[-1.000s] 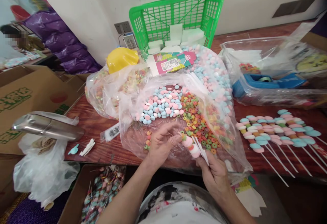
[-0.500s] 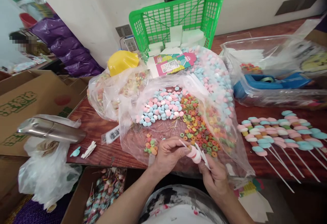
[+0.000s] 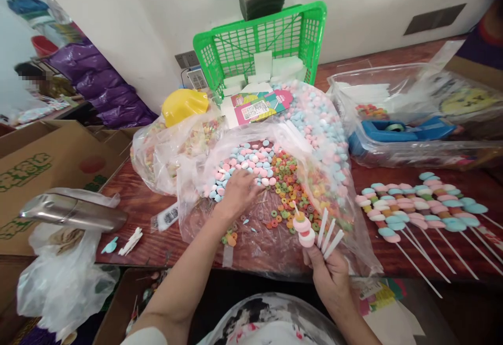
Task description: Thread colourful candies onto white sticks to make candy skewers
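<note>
My left hand (image 3: 239,194) is over the near edge of a heap of pink, blue and white marshmallow-like candies (image 3: 257,162). Its fingers are bent and partly apart, and no candy shows in them. In my right hand (image 3: 329,269) is a candy skewer (image 3: 302,229): pale pink pieces with a red ring between them and an orange ring on top, the stick's tip poking out. The same hand also grips several bare white sticks (image 3: 326,232). Colourful candy rings (image 3: 293,182) lie beside the heap, on the same clear plastic sheet (image 3: 255,248).
Finished candy skewers (image 3: 422,203) lie in a row at right. Behind them stands a clear plastic bin (image 3: 428,151) with a blue tape dispenser (image 3: 408,129). A green basket (image 3: 259,28) is at the back, a steel flask (image 3: 74,211) at left. Another person (image 3: 55,80) is far left.
My left hand has left the skewer and moved forward and left to the candy heap. My right hand now holds the skewer upright along with the sticks. The view has shifted slightly.
</note>
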A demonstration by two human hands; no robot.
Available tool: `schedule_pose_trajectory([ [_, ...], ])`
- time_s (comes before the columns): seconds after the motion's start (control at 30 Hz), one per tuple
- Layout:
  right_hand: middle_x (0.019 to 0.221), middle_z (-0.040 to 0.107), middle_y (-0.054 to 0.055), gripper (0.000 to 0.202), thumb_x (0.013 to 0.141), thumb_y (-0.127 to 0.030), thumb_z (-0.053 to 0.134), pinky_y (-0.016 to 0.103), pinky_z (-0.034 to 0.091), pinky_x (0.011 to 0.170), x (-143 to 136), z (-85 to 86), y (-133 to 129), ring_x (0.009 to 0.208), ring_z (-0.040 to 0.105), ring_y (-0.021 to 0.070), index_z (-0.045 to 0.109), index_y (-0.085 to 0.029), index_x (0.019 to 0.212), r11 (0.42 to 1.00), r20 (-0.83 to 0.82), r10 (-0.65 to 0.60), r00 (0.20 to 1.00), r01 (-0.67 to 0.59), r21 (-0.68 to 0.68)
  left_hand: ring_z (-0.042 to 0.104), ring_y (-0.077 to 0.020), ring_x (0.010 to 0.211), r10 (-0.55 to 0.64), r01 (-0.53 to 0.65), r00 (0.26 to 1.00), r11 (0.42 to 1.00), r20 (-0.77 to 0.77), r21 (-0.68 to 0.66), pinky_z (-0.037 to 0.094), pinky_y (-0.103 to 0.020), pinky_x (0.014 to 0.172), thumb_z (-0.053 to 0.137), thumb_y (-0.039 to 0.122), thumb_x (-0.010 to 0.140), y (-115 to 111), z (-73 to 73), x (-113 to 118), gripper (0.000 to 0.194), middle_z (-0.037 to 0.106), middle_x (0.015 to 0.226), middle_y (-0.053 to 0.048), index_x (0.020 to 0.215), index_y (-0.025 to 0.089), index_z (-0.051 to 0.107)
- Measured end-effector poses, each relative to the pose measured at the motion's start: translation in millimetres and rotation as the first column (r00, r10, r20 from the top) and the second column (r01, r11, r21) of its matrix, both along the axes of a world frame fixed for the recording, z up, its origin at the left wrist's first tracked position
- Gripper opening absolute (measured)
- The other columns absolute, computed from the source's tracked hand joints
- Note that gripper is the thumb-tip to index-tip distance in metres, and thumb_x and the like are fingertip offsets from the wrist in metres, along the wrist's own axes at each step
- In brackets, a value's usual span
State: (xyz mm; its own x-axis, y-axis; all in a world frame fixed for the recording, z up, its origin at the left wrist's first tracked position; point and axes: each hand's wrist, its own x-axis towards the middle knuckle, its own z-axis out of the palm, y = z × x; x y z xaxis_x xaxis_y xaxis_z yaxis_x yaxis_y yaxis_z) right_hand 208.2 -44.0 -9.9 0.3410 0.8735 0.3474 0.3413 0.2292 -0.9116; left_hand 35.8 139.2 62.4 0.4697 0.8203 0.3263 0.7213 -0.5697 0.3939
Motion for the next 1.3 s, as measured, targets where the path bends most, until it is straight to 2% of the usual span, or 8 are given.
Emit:
schedule_pose_trajectory([
  [0.1, 0.054, 0.049, -0.004, 0.034, 0.094, -0.030, 0.049, 0.021, 0.037, 0.047, 1, -3.2, 0, 0.048, 0.046, 0.0103, 0.047, -0.020, 0.062, 0.999, -0.031, 0.012, 0.999, -0.013, -0.031, 0.055, -0.0253, 0.088, -0.064, 0.079, 0.976, 0.995, -0.207, 0.063, 0.046, -0.040, 0.082, 0.059, 0.013, 0.082, 10, -9.8, -3, 0.010, 0.063, 0.083, -0.009, 0.076, 0.017, 0.067],
  [0.3, 0.054, 0.050, -0.004, 0.031, 0.093, -0.028, 0.050, 0.021, 0.038, 0.048, 4, -7.1, -2, 0.047, 0.047, 0.0102, 0.050, -0.019, 0.063, 0.999, -0.007, 0.041, 0.999, -0.041, -0.028, 0.056, -0.0238, 0.084, -0.170, 0.187, 0.950, 0.982, -0.264, 0.038, 0.047, -0.037, 0.076, 0.052, 0.005, 0.081, -17, -10.4, -12, 0.017, 0.062, 0.080, -0.009, 0.077, 0.017, 0.064],
  [0.47, 0.054, 0.049, -0.004, 0.032, 0.093, -0.027, 0.051, 0.021, 0.038, 0.047, 6, -8.8, -2, 0.047, 0.047, 0.0097, 0.051, -0.019, 0.063, 0.998, 0.024, 0.059, 0.998, -0.059, -0.013, 0.063, -0.0189, 0.081, -0.072, 0.071, 0.980, 0.997, 0.187, 0.010, 0.048, -0.034, 0.076, 0.059, 0.016, 0.085, -40, -13.3, -34, 0.013, 0.071, 0.087, -0.007, 0.092, 0.019, 0.070],
  [0.6, 0.054, 0.049, -0.004, 0.031, 0.093, -0.027, 0.051, 0.021, 0.037, 0.047, 6, -9.6, -2, 0.047, 0.046, 0.0095, 0.051, -0.019, 0.062, 0.998, 0.053, 0.056, 0.997, -0.055, -0.017, 0.065, -0.0179, 0.083, 0.220, -0.114, 0.823, 0.967, 0.524, -0.226, 0.051, -0.032, 0.078, 0.070, 0.026, 0.078, -49, -11.9, -47, 0.015, 0.073, 0.088, -0.005, 0.089, 0.018, 0.074],
  [0.77, 0.054, 0.050, -0.004, 0.032, 0.093, -0.027, 0.050, 0.021, 0.038, 0.047, 5, -5.0, -3, 0.047, 0.047, 0.0098, 0.051, -0.019, 0.063, 0.997, 0.079, 0.072, 0.994, -0.071, -0.013, 0.063, -0.0140, 0.066, 0.429, 0.002, 0.620, 0.836, 0.657, -0.548, 0.054, -0.028, 0.063, 0.076, 0.035, 0.072, -57, -5.4, -49, 0.028, 0.072, 0.083, -0.005, 0.091, 0.014, 0.074],
  [0.87, 0.053, 0.050, -0.004, 0.033, 0.093, -0.027, 0.050, 0.021, 0.038, 0.047, 4, -1.1, -3, 0.047, 0.048, 0.0101, 0.051, -0.019, 0.062, 0.997, 0.111, 0.075, 0.991, -0.075, -0.001, 0.060, -0.0125, 0.058, 0.352, -0.033, 0.702, 0.884, 0.619, -0.466, 0.054, -0.028, 0.056, 0.070, 0.035, 0.077, -54, -10.4, -48, 0.028, 0.070, 0.081, -0.006, 0.094, 0.014, 0.073],
  [1.13, 0.054, 0.052, -0.004, 0.029, 0.093, -0.025, 0.049, 0.021, 0.039, 0.047, 6, 0.0, -4, 0.047, 0.050, 0.0106, 0.053, -0.020, 0.064, 0.994, 0.172, 0.104, 0.980, -0.109, 0.019, 0.060, -0.0233, 0.103, 0.091, -0.094, 0.968, 0.996, 0.232, 0.002, 0.050, -0.043, 0.093, 0.057, 0.015, 0.083, -45, -43.4, -47, 0.018, 0.061, 0.113, -0.012, 0.093, 0.017, 0.072],
  [1.3, 0.056, 0.053, -0.004, 0.027, 0.093, -0.024, 0.049, 0.022, 0.040, 0.049, 6, -0.4, -4, 0.049, 0.051, 0.0113, 0.051, -0.020, 0.066, 0.991, 0.161, 0.135, 0.978, -0.137, 0.000, 0.052, -0.0267, 0.117, 0.031, -0.033, 0.999, 0.997, 0.027, 0.072, 0.048, -0.045, 0.097, 0.047, 0.007, 0.086, -59, -44.0, -42, 0.031, 0.052, 0.124, -0.017, 0.109, 0.015, 0.066],
])
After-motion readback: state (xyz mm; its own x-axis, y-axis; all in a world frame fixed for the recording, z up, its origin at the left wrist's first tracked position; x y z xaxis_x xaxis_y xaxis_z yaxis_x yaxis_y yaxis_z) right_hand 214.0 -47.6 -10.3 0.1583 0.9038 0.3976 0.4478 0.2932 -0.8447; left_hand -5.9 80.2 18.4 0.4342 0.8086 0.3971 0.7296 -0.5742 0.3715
